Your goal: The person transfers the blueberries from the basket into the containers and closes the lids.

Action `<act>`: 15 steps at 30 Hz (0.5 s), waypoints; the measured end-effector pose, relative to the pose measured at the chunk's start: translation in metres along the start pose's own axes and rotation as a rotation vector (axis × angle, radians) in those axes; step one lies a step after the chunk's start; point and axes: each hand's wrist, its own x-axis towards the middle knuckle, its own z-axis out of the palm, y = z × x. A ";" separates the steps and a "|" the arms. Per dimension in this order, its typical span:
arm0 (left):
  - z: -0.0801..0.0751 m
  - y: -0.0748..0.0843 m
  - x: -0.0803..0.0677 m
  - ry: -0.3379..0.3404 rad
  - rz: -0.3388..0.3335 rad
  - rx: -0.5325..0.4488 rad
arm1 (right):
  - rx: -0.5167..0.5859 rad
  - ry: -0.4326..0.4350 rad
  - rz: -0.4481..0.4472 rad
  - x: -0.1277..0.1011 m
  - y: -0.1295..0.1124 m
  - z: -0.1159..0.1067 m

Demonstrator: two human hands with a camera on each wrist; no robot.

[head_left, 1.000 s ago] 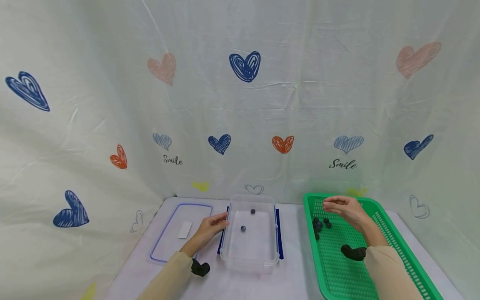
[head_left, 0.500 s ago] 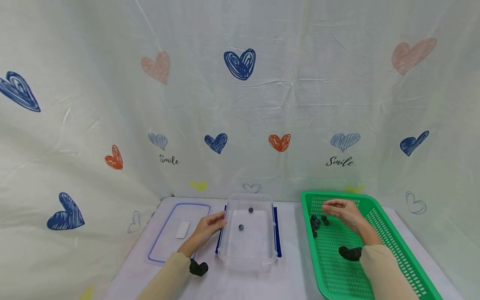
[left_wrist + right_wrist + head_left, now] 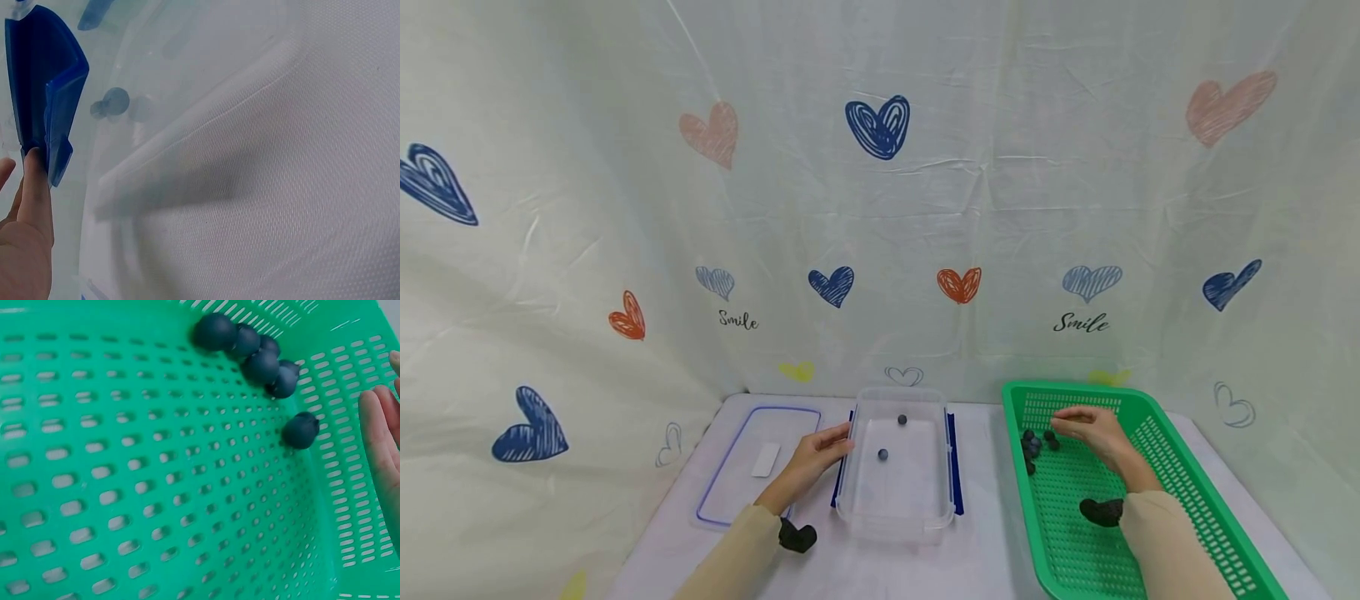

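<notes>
A clear plastic container [image 3: 917,487] with blue side latches stands in the middle of the table, holding two blueberries [image 3: 883,455]. My left hand [image 3: 808,463] rests at its left side; in the left wrist view one straight finger touches the blue latch [image 3: 62,94], thumb apart. Over the far left part of a green basket [image 3: 1078,554] hovers my right hand [image 3: 1097,433], fingers extended and nothing held. Just left of its fingertips several blueberries [image 3: 1032,447] lie along the basket's wall. The right wrist view shows them in a row [image 3: 261,366], with one blueberry [image 3: 300,430] apart, nearest the hand.
Left of the container a clear lid [image 3: 737,471] with a blue seal lies flat, a white label [image 3: 766,460] on it. A white cloth [image 3: 985,542] covers the table. Behind it hangs a curtain [image 3: 910,217] printed with hearts.
My right hand has lowered slightly toward the basket's blueberries, its fingertips now closer to them. My left hand stays at the container's side. The head view has shifted a little.
</notes>
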 end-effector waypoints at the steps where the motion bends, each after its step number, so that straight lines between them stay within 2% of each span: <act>1: 0.000 0.000 0.000 -0.001 0.000 0.000 | -0.030 0.014 0.005 -0.001 0.001 0.000; 4: 0.000 0.000 0.000 0.000 -0.001 0.002 | -0.107 0.039 0.014 -0.002 0.005 0.001; 15: 0.000 -0.001 -0.001 0.004 0.003 0.005 | -0.177 0.072 0.004 -0.002 0.017 0.004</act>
